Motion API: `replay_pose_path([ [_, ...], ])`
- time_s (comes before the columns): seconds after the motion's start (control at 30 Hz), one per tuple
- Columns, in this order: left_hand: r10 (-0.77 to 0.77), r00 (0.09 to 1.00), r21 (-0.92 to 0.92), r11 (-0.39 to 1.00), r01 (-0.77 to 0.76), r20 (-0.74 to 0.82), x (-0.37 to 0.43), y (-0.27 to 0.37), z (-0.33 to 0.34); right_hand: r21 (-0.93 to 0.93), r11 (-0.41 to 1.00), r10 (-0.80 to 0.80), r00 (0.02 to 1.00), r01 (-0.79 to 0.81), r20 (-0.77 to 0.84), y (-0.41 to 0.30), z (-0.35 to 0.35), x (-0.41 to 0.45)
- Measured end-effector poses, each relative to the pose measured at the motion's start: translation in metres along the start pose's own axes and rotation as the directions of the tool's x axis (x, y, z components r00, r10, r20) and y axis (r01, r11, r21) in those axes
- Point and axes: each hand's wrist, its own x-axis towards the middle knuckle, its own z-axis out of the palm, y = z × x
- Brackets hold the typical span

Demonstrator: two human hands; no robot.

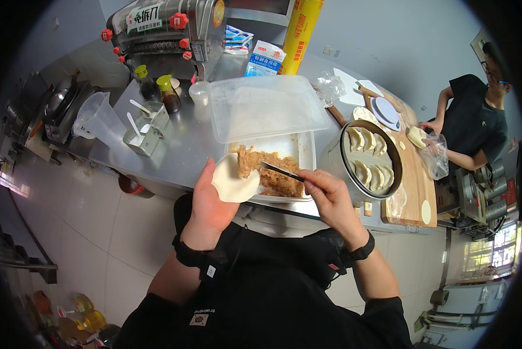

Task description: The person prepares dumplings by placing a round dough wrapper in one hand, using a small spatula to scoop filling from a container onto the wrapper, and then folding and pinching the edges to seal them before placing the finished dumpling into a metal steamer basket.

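On the palm and fingers of my left hand (213,205) lies a round dough wrapper (230,187). My right hand (333,200) grips a thin dark-handled utensil (283,171), perhaps a spatula or knife; its tip carries a lump of ground filling (246,161) over the wrapper's upper part. Behind both hands is a white plastic tray (311,150) holding more brown filling (280,183). A translucent lid (265,104) rests tilted across the tray's far part. To the right stands a round steamer (348,174) with several crescent dumplings (376,178) in two rows.
A wooden board (411,192) bears wrappers, and a kitchen scale (385,111) stands near its far end. Beyond it a co-worker (475,118) handles dough and a plastic bag. At left are a metal condiment box (145,141), sauce bottles (169,94), a clear jug (99,118) and a noodle machine (165,43).
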Motion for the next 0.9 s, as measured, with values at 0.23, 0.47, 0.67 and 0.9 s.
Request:
replay_pose_path([
  [0.23,-0.089,0.996,-0.106,0.99,0.091,0.019,0.006,-0.015,0.006,-0.37,0.889,-0.301,0.953,0.269,-0.032,0.025,0.016,-0.018],
  [0.47,-0.076,0.995,-0.034,0.997,0.074,-0.06,0.005,-0.021,0.01,-0.457,0.86,-0.263,0.965,0.229,-0.012,0.022,-0.006,-0.032],
  [0.67,-0.153,0.988,-0.066,0.986,0.152,-0.025,0.009,-0.022,0.007,-0.309,0.928,-0.224,0.975,0.209,-0.012,0.009,-0.012,-0.024],
  [0.9,-0.212,0.976,-0.055,0.976,0.21,-0.04,0.011,-0.018,-0.005,-0.331,0.912,-0.233,0.97,0.241,0.066,0.014,-0.01,-0.022],
])
